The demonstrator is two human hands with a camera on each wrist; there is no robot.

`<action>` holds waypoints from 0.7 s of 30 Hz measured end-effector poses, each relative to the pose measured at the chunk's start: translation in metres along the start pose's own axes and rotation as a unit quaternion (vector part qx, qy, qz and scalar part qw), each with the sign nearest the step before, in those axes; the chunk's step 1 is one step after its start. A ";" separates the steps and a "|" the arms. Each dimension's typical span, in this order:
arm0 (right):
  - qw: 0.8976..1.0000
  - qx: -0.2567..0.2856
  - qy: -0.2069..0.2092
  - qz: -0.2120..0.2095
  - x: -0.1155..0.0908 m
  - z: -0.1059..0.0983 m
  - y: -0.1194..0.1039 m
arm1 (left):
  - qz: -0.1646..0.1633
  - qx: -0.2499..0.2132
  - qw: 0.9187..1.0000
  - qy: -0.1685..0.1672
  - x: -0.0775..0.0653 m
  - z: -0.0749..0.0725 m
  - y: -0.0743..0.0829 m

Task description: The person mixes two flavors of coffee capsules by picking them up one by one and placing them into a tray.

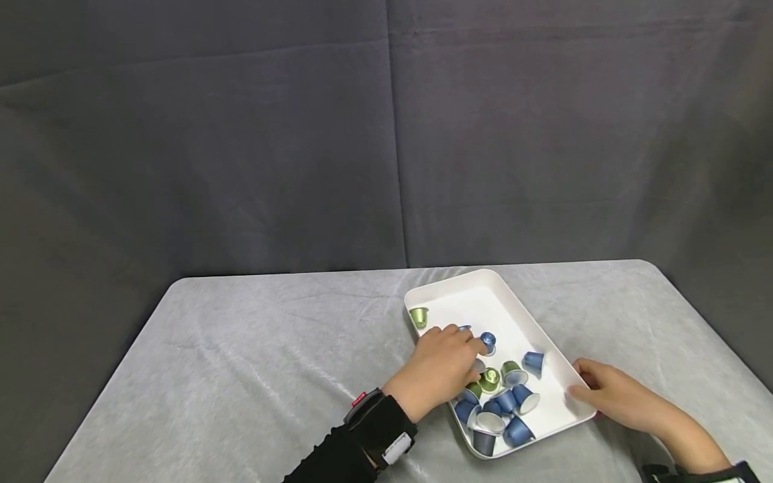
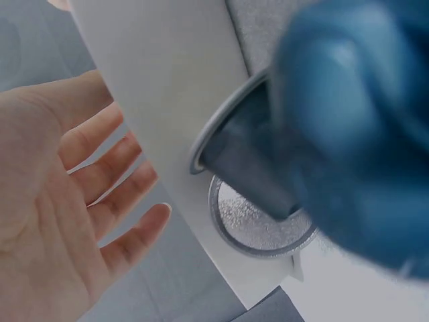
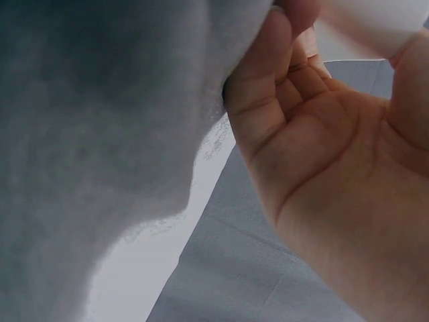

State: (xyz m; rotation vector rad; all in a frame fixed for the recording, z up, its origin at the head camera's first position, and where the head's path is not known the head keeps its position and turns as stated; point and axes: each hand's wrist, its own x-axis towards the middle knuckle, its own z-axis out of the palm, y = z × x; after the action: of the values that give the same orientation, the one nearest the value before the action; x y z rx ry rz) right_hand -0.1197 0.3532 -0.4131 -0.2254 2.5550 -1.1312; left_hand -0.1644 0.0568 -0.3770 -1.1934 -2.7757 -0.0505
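A white rectangular tray lies at an angle on the table, with several coffee capsules in its near part. Blue capsules, green capsules and a dark grey capsule lie loosely together. My left hand reaches over the tray's left side, close over the capsules. In the left wrist view its fingers are loosely extended, some tips hidden behind the tray wall; a blurred blue capsule looms close. My right hand grips the tray's right rim, thumb on top, fingers partly hidden below.
A lone green capsule sits at the tray's far left corner. Pale grey cloth covers the table, whose far edge meets a dark grey curtain. Blurred grey cloth fills the left of the right wrist view.
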 end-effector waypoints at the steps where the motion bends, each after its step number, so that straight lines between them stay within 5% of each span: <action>1: 1.000 0.000 -0.001 0.000 0.000 0.000 0.000 | -0.001 -0.002 1.000 0.004 -0.001 -0.001 0.000; 21: 1.000 -0.006 0.005 0.012 0.001 0.002 -0.004 | -0.051 -0.080 0.993 0.068 -0.029 -0.004 -0.013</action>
State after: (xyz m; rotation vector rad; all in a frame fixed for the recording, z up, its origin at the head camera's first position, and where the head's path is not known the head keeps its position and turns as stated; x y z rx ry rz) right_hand -0.1198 0.3489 -0.4112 -0.1911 2.5668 -1.1123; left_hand -0.1533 0.0264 -0.3761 -1.0365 -2.7529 -0.3567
